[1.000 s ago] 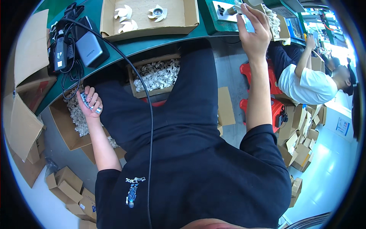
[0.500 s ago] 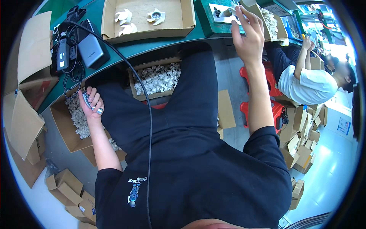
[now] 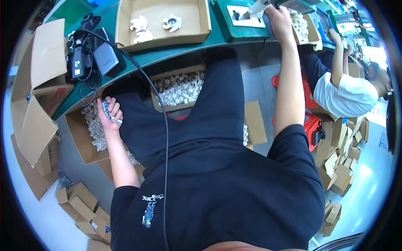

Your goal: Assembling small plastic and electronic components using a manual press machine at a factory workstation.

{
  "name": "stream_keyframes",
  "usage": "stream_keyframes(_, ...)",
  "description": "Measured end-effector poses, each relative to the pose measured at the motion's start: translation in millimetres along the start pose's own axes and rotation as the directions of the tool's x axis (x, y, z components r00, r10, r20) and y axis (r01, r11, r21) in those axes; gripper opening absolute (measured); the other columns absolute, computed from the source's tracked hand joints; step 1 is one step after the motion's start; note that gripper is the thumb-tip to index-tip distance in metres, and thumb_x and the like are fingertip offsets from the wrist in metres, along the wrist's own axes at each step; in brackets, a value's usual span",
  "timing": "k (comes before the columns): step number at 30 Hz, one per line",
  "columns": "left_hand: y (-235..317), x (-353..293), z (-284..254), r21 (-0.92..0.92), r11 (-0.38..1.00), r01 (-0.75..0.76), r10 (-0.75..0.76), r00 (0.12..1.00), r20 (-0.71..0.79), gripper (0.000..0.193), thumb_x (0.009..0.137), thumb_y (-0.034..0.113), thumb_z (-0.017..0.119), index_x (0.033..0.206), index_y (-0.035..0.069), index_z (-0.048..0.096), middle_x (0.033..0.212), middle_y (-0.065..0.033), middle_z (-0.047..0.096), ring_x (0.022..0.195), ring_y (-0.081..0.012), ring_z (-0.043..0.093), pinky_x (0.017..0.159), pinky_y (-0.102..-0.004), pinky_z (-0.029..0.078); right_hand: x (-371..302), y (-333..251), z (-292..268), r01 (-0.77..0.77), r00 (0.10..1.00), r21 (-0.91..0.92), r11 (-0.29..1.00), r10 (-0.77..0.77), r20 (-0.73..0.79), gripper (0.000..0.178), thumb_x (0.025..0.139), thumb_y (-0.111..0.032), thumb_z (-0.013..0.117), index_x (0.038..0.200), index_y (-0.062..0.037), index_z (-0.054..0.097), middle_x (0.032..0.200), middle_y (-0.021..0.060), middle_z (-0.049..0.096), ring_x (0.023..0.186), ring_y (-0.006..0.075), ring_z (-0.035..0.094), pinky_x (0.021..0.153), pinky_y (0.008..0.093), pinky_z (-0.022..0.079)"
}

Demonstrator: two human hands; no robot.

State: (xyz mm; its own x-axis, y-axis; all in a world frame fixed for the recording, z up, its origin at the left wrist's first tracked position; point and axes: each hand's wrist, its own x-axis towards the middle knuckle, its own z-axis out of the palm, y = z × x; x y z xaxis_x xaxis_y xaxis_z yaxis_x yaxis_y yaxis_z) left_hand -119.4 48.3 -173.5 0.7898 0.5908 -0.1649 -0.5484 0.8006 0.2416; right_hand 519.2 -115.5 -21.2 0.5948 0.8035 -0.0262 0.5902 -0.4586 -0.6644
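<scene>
Running across the top of my view is a green table (image 3: 197, 47), its front edge bowed by the lens. A grey box-shaped device (image 3: 108, 58) and tangled black cables (image 3: 92, 85) lie at its left end. Below I see the grey floor (image 3: 258, 81), red stools (image 3: 310, 125) to the right, cardboard boxes (image 3: 341, 173) piled beyond them, and a co-worker in a white shirt (image 3: 346, 96) seated along the same side.

On the table, a shallow carton (image 3: 167, 41) holds three white bladed wheels (image 3: 172, 22), well apart from the green fixture (image 3: 247, 34) with its white plate (image 3: 255, 22). A carton (image 3: 314, 31) right of that fixture holds pale parts (image 3: 299, 26). Under the table, a carton (image 3: 184, 104) between the knees is heaped with white pieces (image 3: 180, 90); another (image 3: 79, 136) stands by the left leg.

Near that one, I have the left hand (image 3: 111, 113) with fingers curled around small silvery cylinders (image 3: 106, 107). The right hand (image 3: 279, 21) is beside the fixture, fingers bent next to a pale grey part (image 3: 258, 7); I cannot tell whether they grip anything.
</scene>
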Motion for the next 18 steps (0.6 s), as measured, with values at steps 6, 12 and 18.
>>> stream_keyframes(6, -4, -8, 15, 0.073, 0.997, 0.006, 0.003, 0.992, -0.126, 0.038, 0.1, 0.041, 0.049, 0.094, 0.003, 0.054, 0.067, -0.0015, 0.041, 0.049, -0.0093, 0.038, 0.034, -0.0212, 0.029, -75, -86, 53, 0.489, 0.863, 0.642, 0.591, -0.433, -0.26, 0.032, 0.086, -0.008, 0.068, 0.114, 0.0053, 0.064, 0.106, 0.0099, 0.068, 0.1, 0.0138, 0.06, 0.093, 0.0278, 0.045)
stream_keyframes(12, -53, 1, 48, 0.13, 0.978, 0.163, -0.084, 0.879, -0.468, 0.036, 0.096, 0.041, 0.056, 0.089, 0.006, 0.057, 0.062, 0.0015, 0.046, 0.044, -0.0076, 0.041, 0.034, -0.0204, 0.028, -91, -104, 72, 0.544, 0.813, 0.439, 0.715, -0.318, -0.488, 0.028, 0.086, -0.004, 0.07, 0.112, 0.0052, 0.064, 0.106, 0.0102, 0.068, 0.099, 0.013, 0.06, 0.091, 0.0262, 0.046)
stream_keyframes(18, -133, -3, 72, -0.118, 0.948, 0.296, -0.319, 0.86, -0.4, 0.038, 0.093, 0.044, 0.059, 0.088, 0.006, 0.057, 0.062, 0.0027, 0.046, 0.044, -0.0065, 0.041, 0.034, -0.02, 0.028, -84, -104, 79, 0.577, 0.769, 0.48, 0.662, -0.24, -0.593, 0.028, 0.087, -0.004, 0.07, 0.112, 0.0065, 0.063, 0.111, 0.0137, 0.067, 0.099, 0.0143, 0.062, 0.084, 0.0262, 0.051)
